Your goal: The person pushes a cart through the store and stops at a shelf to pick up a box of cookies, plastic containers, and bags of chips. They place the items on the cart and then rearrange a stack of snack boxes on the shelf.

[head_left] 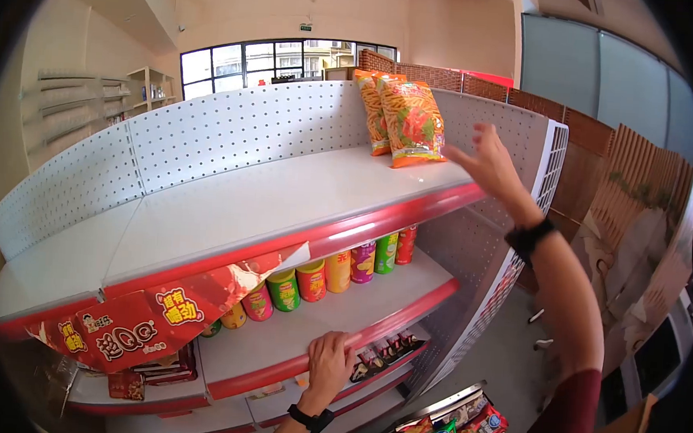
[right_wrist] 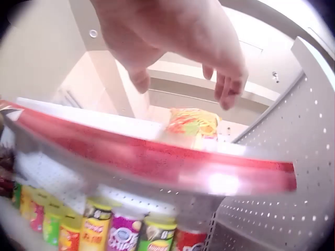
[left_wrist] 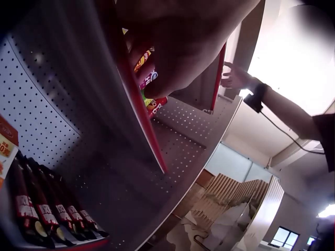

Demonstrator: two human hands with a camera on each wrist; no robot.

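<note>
Two orange snack bags (head_left: pixel 412 124) stand on the top shelf (head_left: pixel 285 177), leaning at its perforated back panel, one partly behind the other. Just right of them my right hand (head_left: pixel 492 168) is raised with fingers spread, holding nothing. The right wrist view shows that hand (right_wrist: pixel 178 42) above the shelf's red edge (right_wrist: pixel 157 162), apart from the orange bag (right_wrist: pixel 193 123). My left hand (head_left: pixel 329 368) rests on the red front edge of the shelf below (head_left: pixel 273 371), fingers lying over it; the left wrist view shows this hand (left_wrist: pixel 178 52) close up.
Colourful canisters (head_left: pixel 311 281) line the second shelf. A red printed cardboard piece (head_left: pixel 158 316) hangs over the shelf fronts at left. Dark packets (head_left: pixel 386 354) lie lower down. On the floor side at right stands a container (head_left: pixel 450 399) with several snack bags (head_left: pixel 483 429). A white wire grid (head_left: pixel 552 169) borders the shelf.
</note>
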